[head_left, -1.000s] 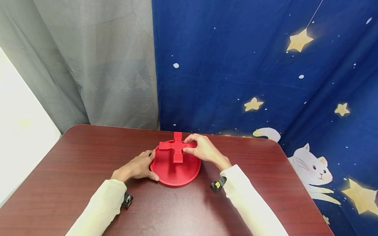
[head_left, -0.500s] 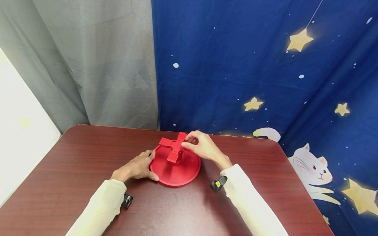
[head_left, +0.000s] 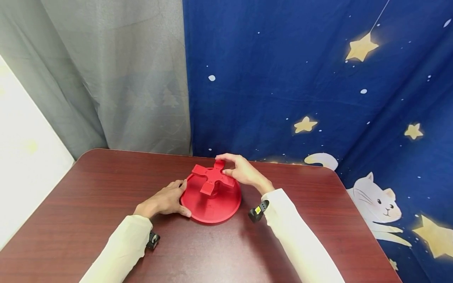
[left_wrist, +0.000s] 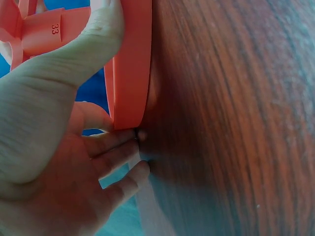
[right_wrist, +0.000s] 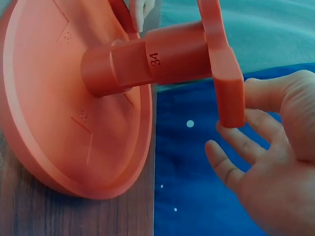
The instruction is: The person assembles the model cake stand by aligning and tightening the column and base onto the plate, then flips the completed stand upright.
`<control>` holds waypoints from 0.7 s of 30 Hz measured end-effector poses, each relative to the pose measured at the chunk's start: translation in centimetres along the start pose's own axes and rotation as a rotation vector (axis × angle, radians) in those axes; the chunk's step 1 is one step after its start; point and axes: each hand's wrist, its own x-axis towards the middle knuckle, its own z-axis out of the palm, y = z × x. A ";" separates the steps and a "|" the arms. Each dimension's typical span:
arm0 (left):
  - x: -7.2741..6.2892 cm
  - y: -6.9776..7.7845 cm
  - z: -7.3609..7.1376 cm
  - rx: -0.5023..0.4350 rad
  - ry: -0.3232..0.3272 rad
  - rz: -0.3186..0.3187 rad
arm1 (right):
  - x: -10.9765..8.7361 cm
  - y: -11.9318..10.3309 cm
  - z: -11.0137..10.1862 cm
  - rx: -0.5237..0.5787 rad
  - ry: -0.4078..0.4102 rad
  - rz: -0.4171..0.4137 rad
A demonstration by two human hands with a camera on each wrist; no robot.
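A red round dish-like base point(head_left: 209, 212) with a raised rim sits on the table. A stem point(right_wrist: 133, 64) marked 34 rises from its middle and carries a red four-armed cross point(head_left: 212, 177). My left hand point(head_left: 166, 199) holds the base's left rim; in the left wrist view its thumb lies over the rim and fingers touch the outer side. At the cross's far right, my right hand point(head_left: 245, 171) has its index finger at the far arm's tip and its thumb near the right arm. In the right wrist view, the thumb meets one arm's end, fingers behind it.
The dark wood-grain table point(head_left: 106, 196) extends to either side and in front of the base. Behind it hang a grey curtain point(head_left: 141, 78) and a blue star-patterned curtain point(head_left: 247, 98). Each sleeve has a black wrist camera point(head_left: 256, 211).
The cross has turned slightly clockwise from above. My right hand has shifted from the right arm toward the far arm, exposing the right arm. My left hand has stayed in place.
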 end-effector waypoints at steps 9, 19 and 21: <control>0.1 0.0 0.0 0.020 0.017 0.020 | -0.4 0.1 0.3 -0.164 0.123 -0.010; 0.1 0.0 0.0 0.006 0.015 0.013 | -1.7 -0.1 0.6 -0.268 0.196 0.021; 0.1 0.0 0.0 0.002 0.011 0.010 | -1.9 -0.2 0.7 -0.287 0.205 0.027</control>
